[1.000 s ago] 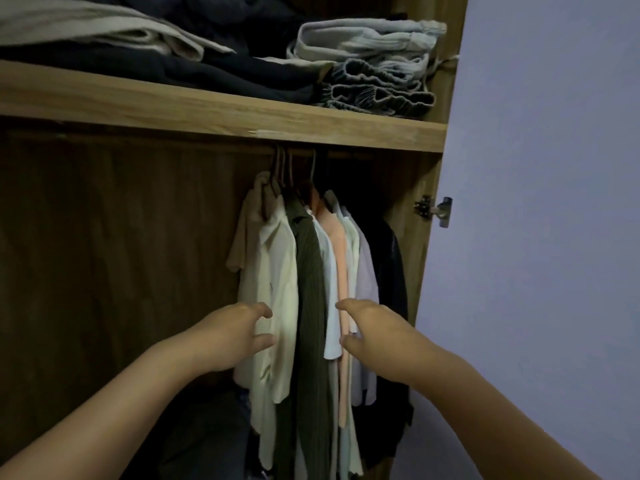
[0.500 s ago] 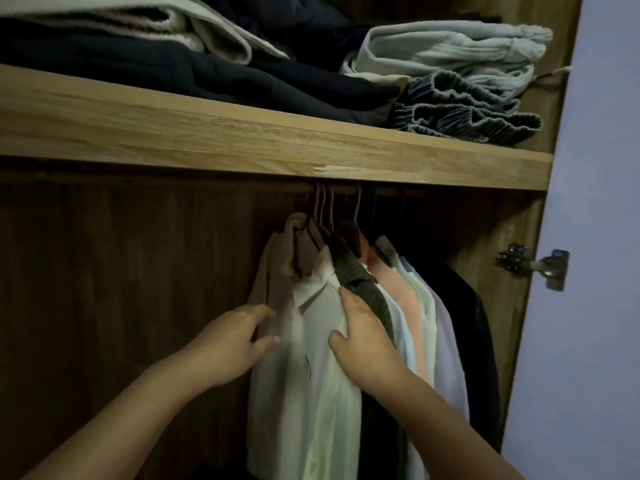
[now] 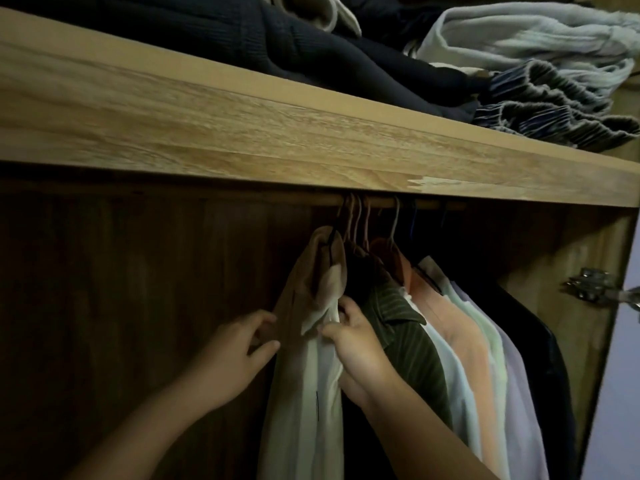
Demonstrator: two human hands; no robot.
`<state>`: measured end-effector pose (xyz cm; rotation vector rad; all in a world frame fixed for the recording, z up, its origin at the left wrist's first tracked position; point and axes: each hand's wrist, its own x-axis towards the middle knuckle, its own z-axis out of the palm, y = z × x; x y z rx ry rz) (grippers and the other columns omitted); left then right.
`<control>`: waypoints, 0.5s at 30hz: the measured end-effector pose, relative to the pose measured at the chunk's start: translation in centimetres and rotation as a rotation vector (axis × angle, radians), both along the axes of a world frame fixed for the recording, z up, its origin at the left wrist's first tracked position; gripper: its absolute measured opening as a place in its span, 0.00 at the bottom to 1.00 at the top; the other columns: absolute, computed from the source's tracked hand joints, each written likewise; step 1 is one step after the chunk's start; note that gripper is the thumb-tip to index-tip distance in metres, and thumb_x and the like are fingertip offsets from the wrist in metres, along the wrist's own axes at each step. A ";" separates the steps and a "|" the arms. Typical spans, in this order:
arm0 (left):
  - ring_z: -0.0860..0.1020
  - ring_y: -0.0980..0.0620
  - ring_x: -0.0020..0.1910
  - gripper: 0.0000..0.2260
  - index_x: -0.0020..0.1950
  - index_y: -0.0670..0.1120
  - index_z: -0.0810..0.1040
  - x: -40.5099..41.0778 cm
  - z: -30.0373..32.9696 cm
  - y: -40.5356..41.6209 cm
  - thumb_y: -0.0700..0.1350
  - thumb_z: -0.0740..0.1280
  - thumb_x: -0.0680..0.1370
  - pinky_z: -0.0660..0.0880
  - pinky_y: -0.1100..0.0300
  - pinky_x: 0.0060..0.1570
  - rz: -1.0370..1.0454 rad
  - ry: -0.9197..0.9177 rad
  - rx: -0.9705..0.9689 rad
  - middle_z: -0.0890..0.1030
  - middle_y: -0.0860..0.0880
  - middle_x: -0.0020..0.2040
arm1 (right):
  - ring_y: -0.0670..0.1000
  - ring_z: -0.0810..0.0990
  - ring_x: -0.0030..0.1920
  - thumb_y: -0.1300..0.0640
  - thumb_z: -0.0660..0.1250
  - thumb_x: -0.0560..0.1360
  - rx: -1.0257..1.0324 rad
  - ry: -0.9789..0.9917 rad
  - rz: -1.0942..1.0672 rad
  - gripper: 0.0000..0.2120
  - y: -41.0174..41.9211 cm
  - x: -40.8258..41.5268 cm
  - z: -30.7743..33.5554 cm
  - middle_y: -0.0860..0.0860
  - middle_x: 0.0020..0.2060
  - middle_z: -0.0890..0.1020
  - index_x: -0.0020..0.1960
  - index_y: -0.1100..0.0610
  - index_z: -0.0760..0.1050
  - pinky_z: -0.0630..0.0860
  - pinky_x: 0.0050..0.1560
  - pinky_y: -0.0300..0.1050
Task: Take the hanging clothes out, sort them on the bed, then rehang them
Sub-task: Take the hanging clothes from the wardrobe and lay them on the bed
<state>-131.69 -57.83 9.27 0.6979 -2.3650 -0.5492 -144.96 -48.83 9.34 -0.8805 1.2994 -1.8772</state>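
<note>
Several shirts hang on hangers from a wooden rail (image 3: 426,204) under the wardrobe shelf. From left to right I see a beige shirt (image 3: 306,292), a cream shirt (image 3: 311,403), a dark green striped shirt (image 3: 405,327), then pale blue, peach (image 3: 460,341), mint, lilac and black ones. My left hand (image 3: 239,355) touches the left side of the beige shirt with loosely curled fingers. My right hand (image 3: 353,344) is pushed in between the cream shirt and the green one, its fingers curled on the cream shirt's collar.
The wooden shelf (image 3: 242,133) above carries folded dark clothes (image 3: 294,39) and folded pale and striped pieces (image 3: 540,71). The wardrobe's dark back panel (image 3: 121,289) is bare on the left. A metal door hinge (image 3: 592,284) sticks out at the right side wall.
The camera has moved closer and tilted up. Both hands rose towards the collars; my right hand slid from the cream shirt's front into the gap beside the green shirt.
</note>
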 end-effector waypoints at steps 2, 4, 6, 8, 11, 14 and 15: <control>0.70 0.67 0.47 0.16 0.65 0.56 0.67 0.3 0.1 -0.5 0.47 0.62 0.78 0.66 0.75 0.40 0.006 0.023 0.012 0.68 0.65 0.49 | 0.59 0.81 0.53 0.76 0.54 0.72 -0.076 -0.076 0.026 0.28 -0.4 -0.1 0.2 0.58 0.54 0.81 0.66 0.54 0.69 0.77 0.56 0.59; 0.71 0.66 0.48 0.15 0.64 0.56 0.68 0.6 0.2 -0.9 0.47 0.62 0.78 0.67 0.74 0.41 0.007 0.051 0.025 0.69 0.64 0.50 | 0.60 0.81 0.53 0.79 0.51 0.70 -0.181 -0.129 0.079 0.30 -0.3 0.0 0.6 0.59 0.52 0.82 0.64 0.55 0.71 0.76 0.57 0.60; 0.73 0.63 0.51 0.14 0.62 0.56 0.68 0.8 0.3 -1.2 0.46 0.63 0.78 0.67 0.74 0.43 0.011 0.090 0.013 0.71 0.62 0.51 | 0.61 0.81 0.53 0.79 0.49 0.68 -0.262 -0.154 0.129 0.31 0.1 0.3 1.3 0.60 0.52 0.82 0.63 0.56 0.73 0.77 0.56 0.59; 0.73 0.63 0.51 0.13 0.61 0.55 0.69 1.0 0.6 -1.1 0.45 0.63 0.78 0.67 0.74 0.44 0.018 0.129 0.000 0.72 0.61 0.50 | 0.61 0.82 0.51 0.79 0.48 0.68 -0.321 -0.174 0.144 0.31 0.6 0.1 2.2 0.60 0.50 0.82 0.62 0.58 0.73 0.78 0.52 0.56; 0.74 0.62 0.50 0.12 0.61 0.52 0.72 1.1 1.1 -0.6 0.44 0.63 0.78 0.69 0.71 0.45 0.026 0.181 -0.018 0.76 0.58 0.51 | 0.60 0.82 0.48 0.78 0.48 0.67 -0.362 -0.182 0.202 0.30 2.2 -0.4 3.0 0.61 0.49 0.82 0.61 0.58 0.74 0.79 0.49 0.55; 0.74 0.61 0.49 0.12 0.62 0.50 0.73 1.1 1.5 0.4 0.44 0.62 0.78 0.69 0.72 0.44 0.049 0.223 -0.045 0.77 0.54 0.51 | 0.60 0.83 0.46 0.76 0.53 0.63 -0.339 -0.115 0.277 0.29 4.7 -0.6 2.3 0.61 0.48 0.82 0.58 0.58 0.77 0.81 0.43 0.51; 0.74 0.61 0.48 0.12 0.62 0.49 0.73 1.0 1.6 0.8 0.44 0.62 0.78 0.69 0.71 0.44 0.060 0.232 -0.048 0.77 0.54 0.51 | 0.59 0.83 0.46 0.76 0.55 0.61 -0.321 -0.084 0.286 0.29 5.5 -0.7 1.9 0.61 0.48 0.83 0.55 0.57 0.79 0.81 0.41 0.50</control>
